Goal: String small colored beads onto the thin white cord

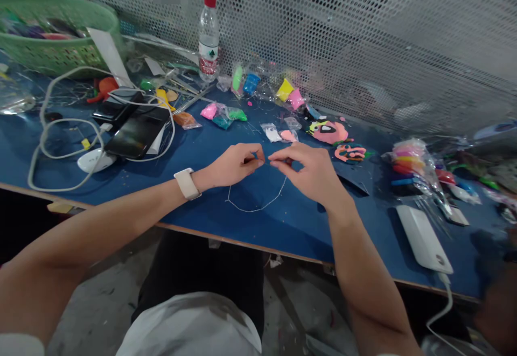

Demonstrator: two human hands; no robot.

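Observation:
A thin, silvery necklace-like chain [258,209] hangs in a loop over the blue table, its two sides rising to my hands. My left hand [238,165], with a white band on the wrist, is closed in a pinch at one end. Close by on the right, my right hand [305,167] pinches the other end, fingertips a small gap from the left ones. What exactly lies between the fingertips is too small to make out. Beyond my hands lie small bags of white clay [271,132] and pinkish clay [288,135].
Colourful clay figures [328,131] lie right of centre. A water bottle [208,43] stands against the perforated metal panel [343,33]. Phones [137,132], a looped white cable [38,151] and a green basket [60,57] are on the left. A white power bank [422,237] lies right.

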